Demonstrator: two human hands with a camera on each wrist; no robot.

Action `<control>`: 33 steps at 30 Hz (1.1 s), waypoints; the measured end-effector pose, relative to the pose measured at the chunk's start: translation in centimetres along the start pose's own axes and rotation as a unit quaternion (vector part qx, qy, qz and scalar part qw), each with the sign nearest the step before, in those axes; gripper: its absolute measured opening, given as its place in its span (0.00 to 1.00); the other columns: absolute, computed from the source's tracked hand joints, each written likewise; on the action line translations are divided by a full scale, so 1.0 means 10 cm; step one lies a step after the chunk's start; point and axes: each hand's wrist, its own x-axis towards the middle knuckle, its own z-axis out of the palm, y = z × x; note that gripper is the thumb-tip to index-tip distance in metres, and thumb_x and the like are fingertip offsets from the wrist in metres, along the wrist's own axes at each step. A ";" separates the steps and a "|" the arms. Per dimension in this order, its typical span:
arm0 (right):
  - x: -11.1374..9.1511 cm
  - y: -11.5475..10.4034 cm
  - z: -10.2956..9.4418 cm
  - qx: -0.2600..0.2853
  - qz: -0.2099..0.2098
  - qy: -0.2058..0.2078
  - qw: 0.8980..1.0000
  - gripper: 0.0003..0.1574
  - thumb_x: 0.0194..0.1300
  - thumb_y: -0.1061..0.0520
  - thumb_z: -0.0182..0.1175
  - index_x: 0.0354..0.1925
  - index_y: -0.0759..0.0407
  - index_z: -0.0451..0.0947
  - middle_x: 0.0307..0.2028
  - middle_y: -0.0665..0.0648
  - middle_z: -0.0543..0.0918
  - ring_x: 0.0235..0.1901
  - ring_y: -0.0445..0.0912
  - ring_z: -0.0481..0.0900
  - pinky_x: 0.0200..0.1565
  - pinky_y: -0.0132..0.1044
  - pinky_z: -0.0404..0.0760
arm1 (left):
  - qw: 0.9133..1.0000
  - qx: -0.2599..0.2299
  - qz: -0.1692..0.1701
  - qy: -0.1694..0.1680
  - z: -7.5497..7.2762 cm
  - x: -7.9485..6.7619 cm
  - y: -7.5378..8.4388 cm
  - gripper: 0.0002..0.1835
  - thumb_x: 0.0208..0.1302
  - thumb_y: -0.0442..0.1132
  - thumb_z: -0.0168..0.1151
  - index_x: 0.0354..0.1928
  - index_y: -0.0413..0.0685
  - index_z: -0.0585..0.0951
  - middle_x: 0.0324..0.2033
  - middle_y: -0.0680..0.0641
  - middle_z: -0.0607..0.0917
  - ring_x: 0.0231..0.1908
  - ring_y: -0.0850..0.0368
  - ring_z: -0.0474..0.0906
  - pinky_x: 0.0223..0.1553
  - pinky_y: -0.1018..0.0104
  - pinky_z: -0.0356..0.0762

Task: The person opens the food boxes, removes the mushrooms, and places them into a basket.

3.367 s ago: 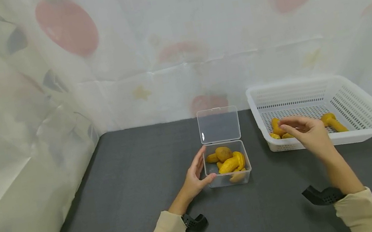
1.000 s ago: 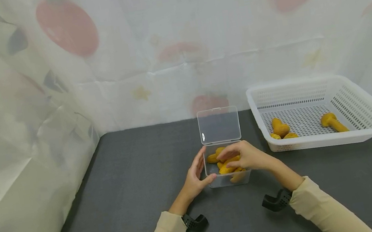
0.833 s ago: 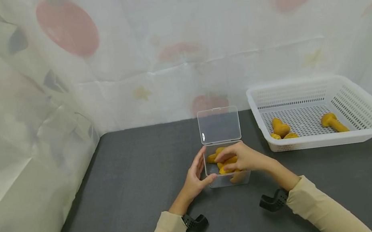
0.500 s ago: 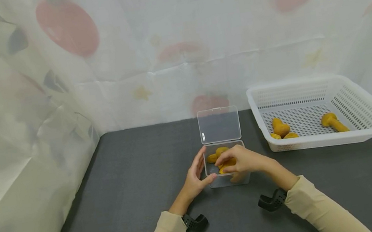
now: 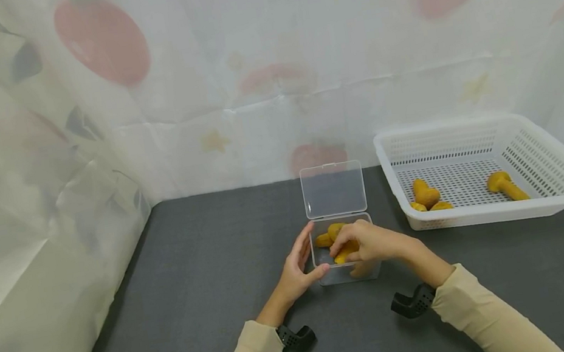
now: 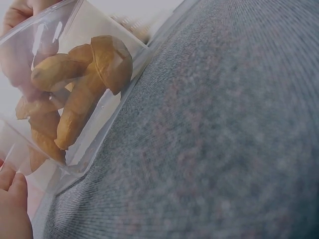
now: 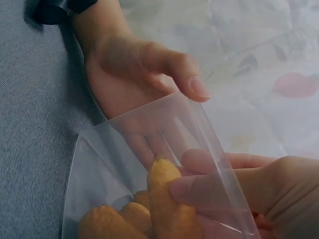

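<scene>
Yellow piece (image 7: 172, 218) at lower centre is being pinched by the right hand (image 5: 372, 241), left hand (image 5: 294, 271) resting spread against the clear box (image 5: 335, 277).

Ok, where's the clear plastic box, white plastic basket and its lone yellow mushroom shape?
Clear plastic box (image 5: 338, 276): head view, front wall.
White plastic basket (image 5: 498, 212): head view, front wall.
Lone mushroom-shaped yellow piece (image 5: 506, 186): head view, its middle.
</scene>
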 end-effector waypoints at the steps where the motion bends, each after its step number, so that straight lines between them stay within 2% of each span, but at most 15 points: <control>1: 0.00 0.00 0.00 0.001 0.003 -0.003 1.000 0.13 0.59 0.65 0.65 0.44 0.62 0.85 0.41 0.56 0.87 0.43 0.48 0.81 0.47 0.36 0.83 | 1.000 -0.002 -0.003 0.001 0.00 0.00 0.00 0.46 0.63 0.44 0.65 0.76 0.47 0.49 0.77 0.39 0.48 0.77 0.46 0.42 0.71 0.85 0.50; 5: -0.01 0.01 0.00 0.008 0.005 -0.001 1.000 0.11 0.60 0.65 0.65 0.43 0.61 0.84 0.41 0.55 0.86 0.44 0.48 0.79 0.48 0.37 0.82 | 1.000 -0.003 0.002 0.000 0.01 0.00 0.00 0.46 0.63 0.46 0.64 0.76 0.46 0.49 0.77 0.38 0.48 0.76 0.42 0.42 0.71 0.85 0.50; 8: -0.03 0.01 0.00 0.018 -0.002 0.015 1.000 0.10 0.60 0.65 0.64 0.43 0.60 0.83 0.41 0.56 0.85 0.44 0.48 0.78 0.48 0.38 0.81 | 1.000 -0.005 0.005 -0.001 0.01 0.01 -0.01 0.46 0.63 0.47 0.64 0.76 0.46 0.49 0.77 0.38 0.48 0.77 0.47 0.43 0.71 0.85 0.50; 12: -0.05 0.04 0.00 0.028 -0.022 0.043 0.998 0.12 0.62 0.65 0.63 0.45 0.61 0.83 0.44 0.57 0.84 0.45 0.50 0.78 0.48 0.39 0.81 | 1.000 -0.001 0.001 -0.002 0.01 0.01 -0.01 0.47 0.63 0.49 0.64 0.76 0.48 0.49 0.77 0.39 0.48 0.77 0.48 0.43 0.71 0.85 0.50; 17: -0.08 0.06 -0.05 0.040 -0.057 0.071 0.995 0.14 0.66 0.68 0.57 0.49 0.67 0.81 0.45 0.62 0.82 0.43 0.51 0.78 0.43 0.34 0.81 | 1.000 0.002 -0.003 -0.003 0.01 0.01 0.00 0.46 0.63 0.47 0.64 0.76 0.48 0.49 0.77 0.40 0.48 0.76 0.42 0.42 0.71 0.85 0.50; 21: -0.10 0.07 -0.11 0.058 -0.058 0.085 0.993 0.15 0.66 0.70 0.54 0.50 0.69 0.80 0.46 0.63 0.80 0.42 0.50 0.78 0.44 0.32 0.80 | 1.000 0.004 -0.001 -0.004 0.01 0.01 0.01 0.45 0.64 0.46 0.63 0.76 0.48 0.49 0.77 0.39 0.47 0.76 0.39 0.42 0.70 0.86 0.50; 28: -0.19 0.11 -0.17 0.070 -0.056 0.102 0.991 0.14 0.62 0.70 0.60 0.48 0.67 0.79 0.46 0.63 0.82 0.45 0.49 0.79 0.47 0.36 0.82 | 1.000 0.005 -0.007 -0.003 0.01 0.01 0.00 0.45 0.64 0.46 0.64 0.76 0.50 0.49 0.77 0.40 0.48 0.77 0.46 0.43 0.71 0.85 0.50; 33: -0.22 0.13 -0.18 0.082 -0.044 0.107 0.990 0.21 0.58 0.71 0.63 0.51 0.68 0.78 0.48 0.65 0.83 0.46 0.51 0.81 0.50 0.44 0.84 | 1.000 0.010 -0.001 0.000 0.01 0.01 0.00 0.45 0.64 0.45 0.64 0.76 0.47 0.49 0.77 0.38 0.48 0.76 0.42 0.43 0.71 0.85 0.50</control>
